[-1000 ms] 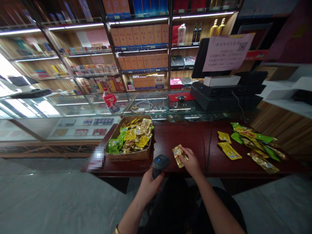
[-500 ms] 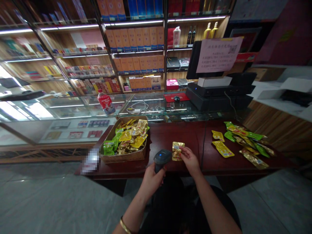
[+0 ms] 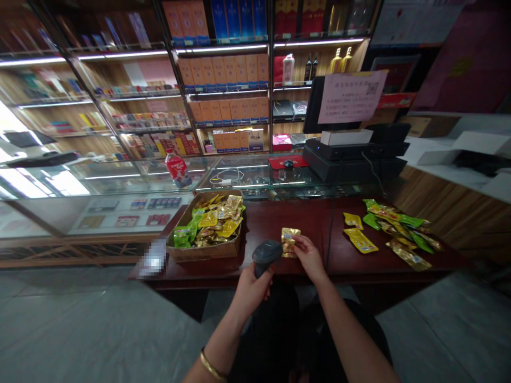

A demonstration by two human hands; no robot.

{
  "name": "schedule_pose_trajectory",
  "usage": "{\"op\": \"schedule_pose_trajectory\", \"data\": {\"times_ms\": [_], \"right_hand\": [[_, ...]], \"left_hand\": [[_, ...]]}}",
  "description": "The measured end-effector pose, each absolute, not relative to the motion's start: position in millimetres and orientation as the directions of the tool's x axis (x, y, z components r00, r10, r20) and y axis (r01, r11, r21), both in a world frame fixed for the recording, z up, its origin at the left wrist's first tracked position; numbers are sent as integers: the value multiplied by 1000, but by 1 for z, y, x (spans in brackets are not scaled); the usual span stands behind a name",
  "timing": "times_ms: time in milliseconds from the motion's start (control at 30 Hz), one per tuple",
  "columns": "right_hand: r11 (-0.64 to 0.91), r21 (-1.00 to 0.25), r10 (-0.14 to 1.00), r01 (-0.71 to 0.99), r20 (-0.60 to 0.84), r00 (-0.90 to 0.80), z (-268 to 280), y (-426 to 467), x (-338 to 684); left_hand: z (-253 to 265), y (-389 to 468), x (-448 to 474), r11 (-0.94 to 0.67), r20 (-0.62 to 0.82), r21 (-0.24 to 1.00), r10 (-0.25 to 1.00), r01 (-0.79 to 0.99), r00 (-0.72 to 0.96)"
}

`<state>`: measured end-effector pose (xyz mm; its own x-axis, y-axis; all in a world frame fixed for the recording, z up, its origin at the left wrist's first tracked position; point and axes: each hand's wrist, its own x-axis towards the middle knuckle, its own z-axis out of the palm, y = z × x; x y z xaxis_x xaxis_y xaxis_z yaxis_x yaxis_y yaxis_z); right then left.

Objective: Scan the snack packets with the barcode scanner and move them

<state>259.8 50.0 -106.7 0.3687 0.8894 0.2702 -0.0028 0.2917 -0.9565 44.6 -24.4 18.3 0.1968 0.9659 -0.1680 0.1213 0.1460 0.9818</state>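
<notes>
My left hand (image 3: pixel 253 287) is wrapped round the handle of a dark barcode scanner (image 3: pixel 266 252), whose head points at a gold snack packet (image 3: pixel 288 250). That packet is at the middle of the dark red table, and my right hand (image 3: pixel 309 258) pinches its right side. To the left stands a cardboard box (image 3: pixel 211 252) heaped with gold, yellow and green packets (image 3: pixel 213 221). On the right side of the table lies a loose pile of green, yellow and gold packets (image 3: pixel 399 226), with a yellow packet (image 3: pixel 361 241) just left of it.
Behind the table (image 3: pixel 263 213) runs a glass display counter (image 3: pixel 255 178) holding a red-labelled bottle (image 3: pixel 178 168), a white cable (image 3: pixel 227 176) and a mouse (image 3: pixel 289 163). A monitor with a pink notice (image 3: pixel 351 96) stands at the back right. Stocked shelves line the wall.
The view has shifted slightly. The small blue light on top of the scanner no longer shows. Both hands keep nearly the same place and hold on the scanner and gold packet.
</notes>
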Motion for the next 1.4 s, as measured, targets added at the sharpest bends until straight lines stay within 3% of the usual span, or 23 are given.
{"op": "schedule_pose_trajectory", "data": {"times_ms": [667,1133,1300,1400], "right_hand": [[180,-984,888,1,163,429,-106,56,263],[135,-982,919,-132,74,387,-117,46,264],[165,-959,899,-231,49,436,-88,50,243],[224,-934,930,-277,120,348,-53,70,200]], "left_hand": [[36,-47,24,133,-129,991,975,-5,178],[35,-45,17,149,-147,989,984,-14,101],[48,-43,14,136,-136,991,986,14,94],[54,-43,12,137,-135,991,987,-14,87]]}}
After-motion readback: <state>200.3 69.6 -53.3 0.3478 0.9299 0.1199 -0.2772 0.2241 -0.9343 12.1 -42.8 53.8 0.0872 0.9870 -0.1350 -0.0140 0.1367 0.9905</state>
